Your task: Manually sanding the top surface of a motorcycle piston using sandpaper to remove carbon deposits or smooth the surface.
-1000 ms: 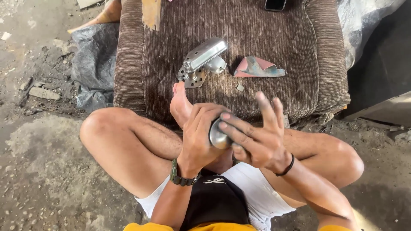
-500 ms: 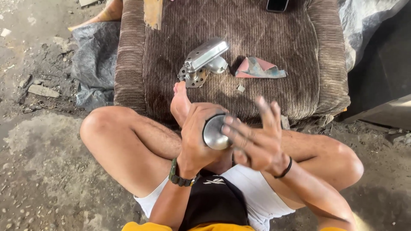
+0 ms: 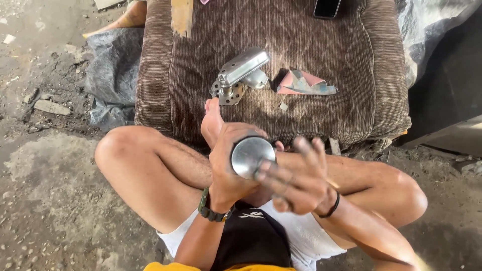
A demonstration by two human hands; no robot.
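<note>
I sit cross-legged on the ground. My left hand (image 3: 228, 165) is wrapped around a shiny round metal cylinder (image 3: 251, 156) whose flat polished end faces up at me. My right hand (image 3: 296, 178) is blurred, fingers spread, with its fingertips on the cylinder's right edge. A dark watch sits on my left wrist and a black band on my right. My bare foot (image 3: 212, 120) rests against the brown cushion (image 3: 351, 90) just beyond my hands.
On the cushion lie a metal bracket part (image 3: 240, 73), a crumpled pink and grey scrap (image 3: 301, 84) and a dark phone (image 3: 327, 7) at the far edge. Grey plastic sheeting (image 3: 108, 75) and rubble lie left on the concrete floor.
The cylinder has turned so its flat shiny end now faces up. My right hand has slid across it and dropped slightly, now motion-blurred.
</note>
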